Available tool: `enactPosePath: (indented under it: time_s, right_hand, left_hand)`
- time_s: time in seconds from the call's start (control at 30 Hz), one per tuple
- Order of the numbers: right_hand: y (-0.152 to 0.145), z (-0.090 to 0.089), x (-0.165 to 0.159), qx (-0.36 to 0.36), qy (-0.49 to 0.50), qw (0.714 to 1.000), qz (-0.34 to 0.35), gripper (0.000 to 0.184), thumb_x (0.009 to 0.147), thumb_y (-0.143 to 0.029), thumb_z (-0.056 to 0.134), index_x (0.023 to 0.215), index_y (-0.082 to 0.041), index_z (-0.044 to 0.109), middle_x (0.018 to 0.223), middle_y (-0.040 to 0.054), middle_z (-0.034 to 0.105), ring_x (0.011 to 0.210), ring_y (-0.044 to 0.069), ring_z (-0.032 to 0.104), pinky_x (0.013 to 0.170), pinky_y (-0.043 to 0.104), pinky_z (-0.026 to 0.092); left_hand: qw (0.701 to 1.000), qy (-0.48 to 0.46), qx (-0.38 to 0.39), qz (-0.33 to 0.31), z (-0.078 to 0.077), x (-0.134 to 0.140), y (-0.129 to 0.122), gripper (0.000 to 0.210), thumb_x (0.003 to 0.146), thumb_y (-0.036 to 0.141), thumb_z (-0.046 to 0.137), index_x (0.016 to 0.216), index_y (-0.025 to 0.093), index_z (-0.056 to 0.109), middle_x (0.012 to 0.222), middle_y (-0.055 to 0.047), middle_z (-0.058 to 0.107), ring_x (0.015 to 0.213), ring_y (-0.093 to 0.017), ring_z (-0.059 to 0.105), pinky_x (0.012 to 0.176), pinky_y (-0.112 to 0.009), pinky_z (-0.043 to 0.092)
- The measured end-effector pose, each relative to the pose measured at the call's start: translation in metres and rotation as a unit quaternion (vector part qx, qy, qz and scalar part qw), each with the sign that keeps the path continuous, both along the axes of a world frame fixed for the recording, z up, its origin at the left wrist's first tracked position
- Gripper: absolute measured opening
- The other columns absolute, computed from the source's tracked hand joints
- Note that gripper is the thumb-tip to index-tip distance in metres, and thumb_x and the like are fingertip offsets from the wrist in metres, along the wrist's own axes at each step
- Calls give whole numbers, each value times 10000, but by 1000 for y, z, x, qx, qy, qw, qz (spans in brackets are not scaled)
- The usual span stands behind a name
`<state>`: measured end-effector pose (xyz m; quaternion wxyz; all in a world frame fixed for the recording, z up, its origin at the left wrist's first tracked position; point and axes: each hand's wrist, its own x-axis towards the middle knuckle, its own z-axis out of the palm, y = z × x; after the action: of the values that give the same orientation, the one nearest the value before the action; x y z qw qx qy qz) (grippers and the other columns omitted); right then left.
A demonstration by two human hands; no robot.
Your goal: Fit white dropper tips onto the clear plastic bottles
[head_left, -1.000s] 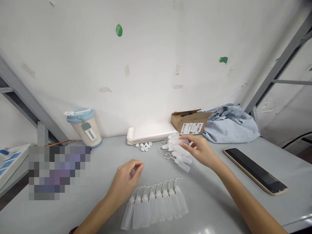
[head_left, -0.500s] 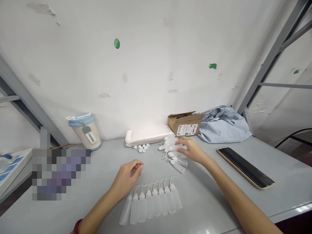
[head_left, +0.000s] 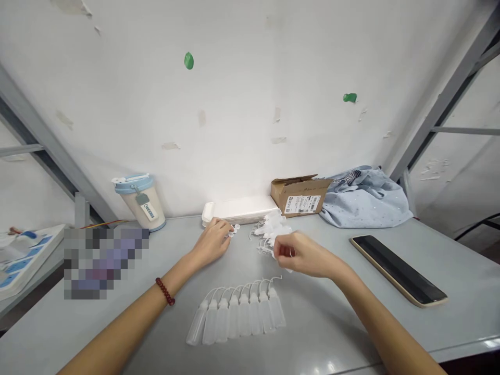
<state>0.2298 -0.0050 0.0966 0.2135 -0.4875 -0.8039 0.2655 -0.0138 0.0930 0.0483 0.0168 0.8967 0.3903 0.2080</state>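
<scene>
My left hand [head_left: 213,242] is over the little heap of small white caps [head_left: 235,228], its fingers curled down among them. Its fingertips are partly hidden, so I cannot see whether a cap is between them. Closed in a pinch, my right hand [head_left: 300,253] hangs at the front of a pile of translucent dropper bottles [head_left: 271,224] with thin white straps. Whatever it holds is hidden behind the fingers. Nearer to me, several similar squeeze bottles [head_left: 244,315] lie side by side in a row, their straps curving toward the right.
Behind the caps lies a stack of white flat trays [head_left: 244,209], beside an opened cardboard box [head_left: 300,195]. A light blue cloth [head_left: 363,200] is at the back right, a phone [head_left: 398,270] in front of it. At left stand a tumbler [head_left: 142,203] and a power strip [head_left: 29,258].
My left hand has moved forward from above the row to the caps. My right hand has drawn back slightly from the bottle pile, its fingers now curled together.
</scene>
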Motion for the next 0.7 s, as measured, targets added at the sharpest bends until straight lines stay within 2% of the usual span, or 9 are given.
enactPosePath:
  time_s: [0.07,0.13,0.3,0.47,0.57,0.7]
  right_hand:
    - [-8,3,-5,-92,-35,993,58,122,650,-83,483,634,-163,574,559,-24,572,491,94,485,427,174,341]
    - [-13,2,-10,-138,-80,983,94,132,640,-101,475,556,-155,562,503,-20,578,445,89,474,407,176,333]
    - [-21,-5,-22,-114,-154,977,98,280,649,-151,467,370,-166,463,368,-13,532,369,85,424,398,192,335]
    - [-22,-6,-25,-97,-188,974,82,321,641,-168,492,324,-173,435,319,-28,463,336,82,359,394,205,312]
    - [-21,-6,-25,-74,-202,974,68,311,636,-187,517,328,-176,474,304,-32,433,337,92,337,384,224,282]
    - [-20,-6,-26,-119,-208,969,59,345,635,-176,509,304,-189,414,305,-33,431,347,99,386,419,231,335]
  left_hand:
    - [1000,21,15,-16,-4,0,0,219,797,111,444,935,174,603,932,-73,623,979,-261,475,863,-400,415]
    - [998,38,29,-28,-8,-1,0,243,811,92,414,950,166,599,937,-83,614,985,-262,468,870,-414,410]
    - [995,62,53,-51,-12,-6,0,265,831,81,384,975,161,592,957,-101,601,1014,-271,455,861,-434,413]
    - [995,64,57,-57,-12,-10,-2,266,868,93,368,1009,163,582,953,-89,607,1000,-255,468,855,-408,424]
    - [995,58,53,-56,-12,-14,-11,241,888,128,369,978,161,590,940,-88,615,969,-251,481,842,-407,430]
    - [996,49,40,-56,-13,-22,-33,213,900,191,392,938,171,601,918,-78,616,914,-234,510,811,-385,444]
